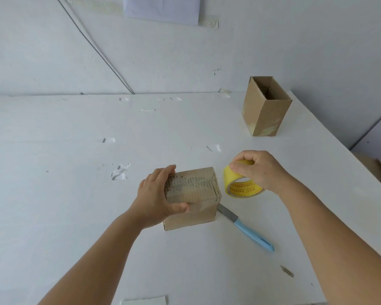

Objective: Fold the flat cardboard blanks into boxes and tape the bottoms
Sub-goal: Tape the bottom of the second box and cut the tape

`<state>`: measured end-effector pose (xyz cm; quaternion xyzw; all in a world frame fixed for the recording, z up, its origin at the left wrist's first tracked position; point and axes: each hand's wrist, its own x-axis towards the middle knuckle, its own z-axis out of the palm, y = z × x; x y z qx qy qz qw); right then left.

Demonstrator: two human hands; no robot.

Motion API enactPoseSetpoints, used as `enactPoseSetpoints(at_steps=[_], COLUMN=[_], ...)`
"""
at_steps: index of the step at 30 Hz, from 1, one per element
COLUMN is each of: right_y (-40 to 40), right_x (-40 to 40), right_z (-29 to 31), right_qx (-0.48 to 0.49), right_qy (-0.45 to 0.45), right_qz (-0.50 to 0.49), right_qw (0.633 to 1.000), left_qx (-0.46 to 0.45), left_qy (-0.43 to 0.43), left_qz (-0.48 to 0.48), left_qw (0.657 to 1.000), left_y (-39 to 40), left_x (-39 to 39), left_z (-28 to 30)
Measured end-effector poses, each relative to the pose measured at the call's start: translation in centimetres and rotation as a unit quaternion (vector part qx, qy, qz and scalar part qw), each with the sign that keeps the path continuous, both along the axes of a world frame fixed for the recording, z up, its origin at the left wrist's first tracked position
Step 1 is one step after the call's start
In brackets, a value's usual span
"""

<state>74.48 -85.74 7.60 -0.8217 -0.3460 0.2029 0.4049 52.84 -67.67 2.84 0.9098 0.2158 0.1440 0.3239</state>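
Two cardboard boxes stood on the tabletop [75, 194]: our left hand [156, 199] clasped the near box [194, 199], taped bottom up, around the middle. Just right of it our right hand [257, 170] gripped the yellow tape roll [240, 183]. Beside the box lay a blue-handled knife [246, 230]. Toward the far right corner an open box [266, 106] stood upright.

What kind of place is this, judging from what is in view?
Probably a small packing or craft workstation, not a factory line: a plain white table against a white wall, a finished open cardboard box, a roll of yellow tape, and a blue-handled knife.
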Motion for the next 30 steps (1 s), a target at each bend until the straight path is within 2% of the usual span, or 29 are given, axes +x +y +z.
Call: enactPoseSetpoints(at_steps=[5,8,11,14,16,24,30], right_y=[-0.1,-0.1,0.1,0.5,0.6,0.6,1.0], right_x=[0.0,0.0,-0.3,-0.8,-0.9,-0.8,-0.5], right_z=[-1.9,-2.6,-3.1,-3.4,-3.4,-3.1,-3.3], right_qx=[-0.009,0.001,0.007,0.013,0.019,0.004,-0.009], right_qy=[0.019,0.028,0.035,0.041,0.042,0.020,0.013], right_qz=[0.000,-0.009,-0.009,-0.006,-0.003,0.012,0.045], right_qw=[1.000,1.000,0.999,0.999,0.999,1.000,0.999], left_qx=[0.004,0.038,0.113,0.218,0.252,0.281,0.295], left_qy=[0.003,0.023,0.085,0.182,0.216,0.237,0.209], left_qz=[0.000,-0.008,-0.033,-0.065,-0.084,-0.155,-0.129], left_qw=[1.000,0.999,0.989,0.957,0.940,0.917,0.923], left_y=[0.1,0.0,-0.1,-0.6,-1.6,-4.6,-4.7], left_x=[-0.1,0.0,0.0,0.5,1.5,7.8,9.3], left_z=[-0.2,-0.1,0.4,0.8,1.1,1.6,1.8])
